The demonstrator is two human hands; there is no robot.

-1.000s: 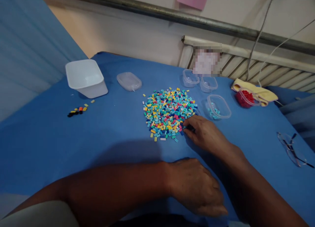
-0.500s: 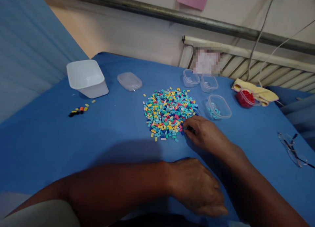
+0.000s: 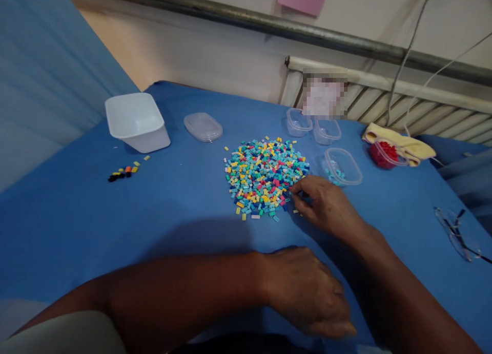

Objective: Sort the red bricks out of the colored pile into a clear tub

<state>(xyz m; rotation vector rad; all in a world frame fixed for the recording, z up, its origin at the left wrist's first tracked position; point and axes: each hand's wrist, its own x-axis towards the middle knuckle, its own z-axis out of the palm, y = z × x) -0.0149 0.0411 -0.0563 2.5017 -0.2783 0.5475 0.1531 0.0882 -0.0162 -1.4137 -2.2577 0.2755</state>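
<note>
A round pile of small toy building bricks (image 3: 261, 174), in turquoise, yellow, pink, blue and other colours, is spread on the blue tabletop. My right hand (image 3: 326, 203) reaches its right edge, thumb and forefinger drawn together in a pinch. Whatever is between those fingertips is too small to make out. A few loose yellow bricks (image 3: 295, 211) lie just under this hand. Nearer to me, my left hand (image 3: 311, 292) rests back-up with its fingers curled under; its palm is hidden. A clear tub (image 3: 351, 164) holding some turquoise bricks stands beyond my right hand.
At the back are two clear tubs (image 3: 299, 121); a tub of red bricks (image 3: 384, 154) stands by a yellow cloth (image 3: 417, 145). Eyeglasses (image 3: 455, 233) lie right. Leftward are clear lids (image 3: 203, 127), a white bin (image 3: 138, 139) and several black, yellow and orange bricks (image 3: 122, 173).
My right hand has shifted slightly right and away from the pile, uncovering bricks at its edge and loose yellow ones below. My left hand stays in place.
</note>
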